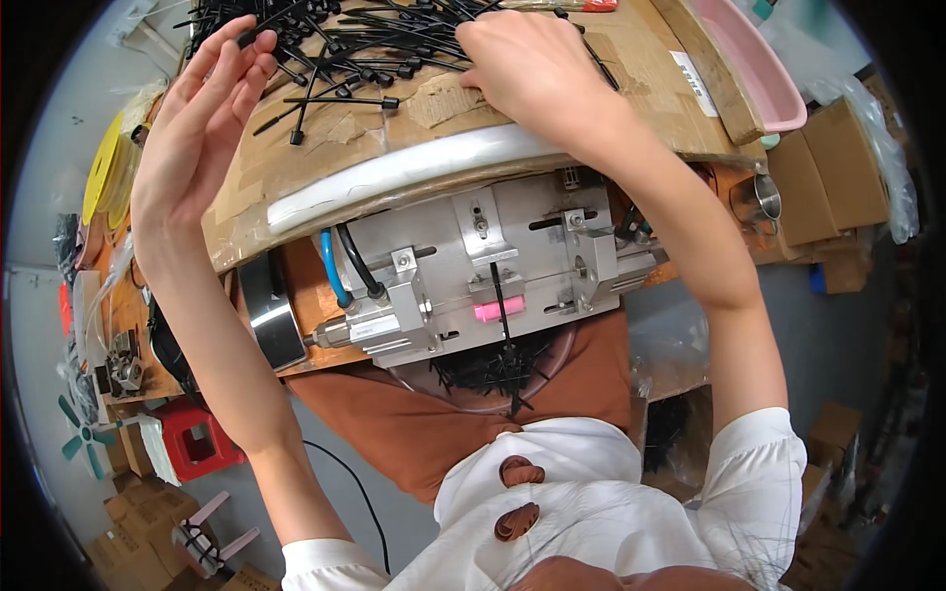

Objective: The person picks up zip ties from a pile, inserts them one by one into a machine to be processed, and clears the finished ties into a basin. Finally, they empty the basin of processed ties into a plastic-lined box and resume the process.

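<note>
My left hand point(197, 128) is raised at the left edge of a heap of thin black plastic rods with small knobbed heads point(365, 49). One black rod point(252, 35) shows between its fingertips. At the right of the heap, my right hand point(537, 74) has its fingers curled down; what they grip is hidden. Nearer to me, a metal clamping fixture point(443, 256) stands on the bench. Another black rod point(501, 300) lies across its middle, over a pink piece point(488, 312), its near end reaching past the front edge.
The heap lies on a cardboard sheet point(424, 128) whose near edge carries a white padded strip point(414, 169). Blue hose point(332, 266) runs to the fixture. Below it, a round bowl point(559, 366) of black pieces rests at my lap. A pink tray point(754, 69) and metal cup point(759, 200) stand right.
</note>
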A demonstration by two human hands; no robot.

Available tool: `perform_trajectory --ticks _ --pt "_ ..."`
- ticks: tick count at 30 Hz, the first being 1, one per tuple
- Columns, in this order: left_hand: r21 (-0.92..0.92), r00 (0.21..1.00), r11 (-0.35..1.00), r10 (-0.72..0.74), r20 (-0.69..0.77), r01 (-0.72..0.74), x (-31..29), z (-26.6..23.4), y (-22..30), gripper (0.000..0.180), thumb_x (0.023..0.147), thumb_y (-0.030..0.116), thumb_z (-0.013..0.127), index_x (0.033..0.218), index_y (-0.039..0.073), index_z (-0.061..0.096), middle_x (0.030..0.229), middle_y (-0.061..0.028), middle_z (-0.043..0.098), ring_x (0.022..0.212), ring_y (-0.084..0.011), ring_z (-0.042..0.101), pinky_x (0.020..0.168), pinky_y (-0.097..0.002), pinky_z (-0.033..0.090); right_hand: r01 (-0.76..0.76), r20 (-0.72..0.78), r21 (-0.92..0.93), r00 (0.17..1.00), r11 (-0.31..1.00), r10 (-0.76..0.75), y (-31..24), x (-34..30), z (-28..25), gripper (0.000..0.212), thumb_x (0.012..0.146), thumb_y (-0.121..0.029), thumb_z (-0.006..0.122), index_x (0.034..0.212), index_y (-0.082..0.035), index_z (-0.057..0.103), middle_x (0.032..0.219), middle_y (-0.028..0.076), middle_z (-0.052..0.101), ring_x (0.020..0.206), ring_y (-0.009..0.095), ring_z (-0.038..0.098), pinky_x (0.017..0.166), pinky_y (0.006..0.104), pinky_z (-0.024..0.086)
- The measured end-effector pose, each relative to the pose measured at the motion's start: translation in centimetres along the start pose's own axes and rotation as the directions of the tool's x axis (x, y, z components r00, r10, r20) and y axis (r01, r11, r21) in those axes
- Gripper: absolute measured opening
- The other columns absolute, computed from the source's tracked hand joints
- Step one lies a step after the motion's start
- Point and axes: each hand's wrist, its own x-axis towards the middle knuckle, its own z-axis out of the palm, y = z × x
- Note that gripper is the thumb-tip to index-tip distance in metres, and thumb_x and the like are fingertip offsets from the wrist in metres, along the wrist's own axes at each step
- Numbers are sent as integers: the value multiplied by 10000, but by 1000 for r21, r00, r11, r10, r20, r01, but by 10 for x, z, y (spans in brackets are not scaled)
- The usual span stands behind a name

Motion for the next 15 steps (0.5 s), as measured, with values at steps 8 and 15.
perform_trajectory --ticks 8,15 --pt "808 898 567 424 -117 -163 -111 134 -76 552 739 -166 591 1266 -17 522 953 -67 542 819 -148 523 743 -247 448 -1 33 8 999 1000 0 17 -23 -3 136 774 -44 521 839 37 609 775 223 635 754 365 644 651 450 503" --pt "971 992 233 125 20 -49 -166 203 -151 680 727 -86 551 1379 -99 359 996 -125 503 831 -242 486 773 -317 444 -403 312 845 905 350 288 36 -12 -64 228 912 -81 527 1092 57 549 775 76 614 626 138 575 572 277 488"
